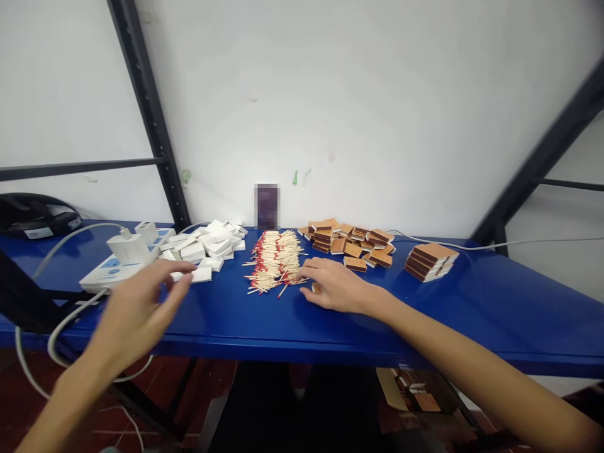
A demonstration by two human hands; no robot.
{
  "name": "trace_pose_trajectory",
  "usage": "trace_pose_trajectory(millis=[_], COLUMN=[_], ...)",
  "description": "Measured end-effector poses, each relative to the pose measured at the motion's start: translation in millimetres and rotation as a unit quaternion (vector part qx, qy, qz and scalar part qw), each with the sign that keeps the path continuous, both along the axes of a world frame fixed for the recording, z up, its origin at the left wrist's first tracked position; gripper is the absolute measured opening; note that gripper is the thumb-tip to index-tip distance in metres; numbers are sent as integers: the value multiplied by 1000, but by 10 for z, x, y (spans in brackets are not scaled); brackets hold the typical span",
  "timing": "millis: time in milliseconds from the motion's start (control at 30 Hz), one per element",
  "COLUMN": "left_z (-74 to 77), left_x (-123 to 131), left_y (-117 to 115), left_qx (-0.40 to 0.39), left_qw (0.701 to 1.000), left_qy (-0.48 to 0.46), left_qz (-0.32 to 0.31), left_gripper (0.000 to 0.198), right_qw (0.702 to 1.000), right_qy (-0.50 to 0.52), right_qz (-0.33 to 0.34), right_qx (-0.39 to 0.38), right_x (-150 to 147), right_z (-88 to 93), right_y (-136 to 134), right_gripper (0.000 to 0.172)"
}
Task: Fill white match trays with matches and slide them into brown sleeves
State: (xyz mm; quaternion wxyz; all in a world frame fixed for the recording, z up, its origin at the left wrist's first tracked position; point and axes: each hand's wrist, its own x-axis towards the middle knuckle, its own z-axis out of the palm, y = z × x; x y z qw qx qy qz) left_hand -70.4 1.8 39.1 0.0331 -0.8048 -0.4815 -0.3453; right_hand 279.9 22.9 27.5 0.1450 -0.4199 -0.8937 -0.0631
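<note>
My left hand (141, 308), slightly blurred, reaches toward the white matchbox trays with thumb and forefinger apart. Its fingertips are beside a white tray (202, 274) at the near edge of the heaped trays (214, 242). My right hand (336, 286) hovers low over the right side of the loose matches (274, 261), its fingers curved and thumb apart. Under its palm a small brown-and-white piece (316, 287) shows; most of it is hidden, and whether the hand touches it is unclear. The matches lie in two rows, many with red heads outward.
Brown matchboxes (352, 242) lie piled behind my right hand. A neat stack of matchboxes (430, 261) stands farther right. A power strip (111, 270) with plugged-in chargers and cables sits at left. Below the blue table (245, 336) is a box (391, 390) holding matchboxes.
</note>
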Motion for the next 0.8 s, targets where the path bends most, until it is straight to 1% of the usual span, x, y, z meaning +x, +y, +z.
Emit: trace_pose_trajectory(millis=[67, 133, 167, 200, 233, 300, 367, 433, 500, 533, 600, 667, 733, 800], left_z=[-68, -189, -248, -297, -332, -358, -336, -286, -227, -200, -163, -156, -179, -219], left_x=[60, 89, 92, 89, 81, 58, 44, 67, 150, 216, 387, 577, 737, 832], left_y=[302, 523, 598, 651, 686, 711, 680, 592, 451, 368, 203, 69, -12, -44], left_qx=[25, 59, 70, 72, 69, 52, 39, 35, 22, 4, -47, -85, -99, -105], left_qw=[995, 981, 973, 968, 964, 962, 964, 970, 980, 983, 976, 965, 958, 957], left_qy=[94, 166, 189, 209, 223, 242, 248, 232, 200, 184, 176, 179, 179, 170], left_qz=[34, 83, 109, 123, 128, 111, 84, 55, 7, -30, -118, -170, -200, -209], left_gripper=[33, 36, 36, 36, 35, 33, 32, 31, 28, 27, 24, 21, 20, 19], right_qw=[1000, 999, 999, 999, 999, 999, 1000, 999, 998, 998, 998, 997, 995, 994], right_qy=[-16, -30, -35, -40, -42, -39, -24, 1, 23, 28, 16, -22, -52, -61], right_qz=[9, 14, 14, 12, 10, 7, 8, 12, 23, 32, 54, 71, 79, 79], right_qx=[-10, -16, -15, -13, -10, -3, 14, 39, 55, 55, 38, 6, -26, -53], right_x=[25, 89, 130, 172, 213, 275, 294, 266, 197, 153, 57, -35, -111, -167], right_z=[-48, -111, -139, -160, -174, -176, -151, -112, -66, -44, -5, 19, 26, 20], right_y=[35, 78, 104, 130, 154, 190, 200, 185, 164, 158, 165, 194, 225, 240], right_gripper=[20, 19, 18, 18, 18, 18, 19, 19, 18, 19, 19, 16, 14, 13])
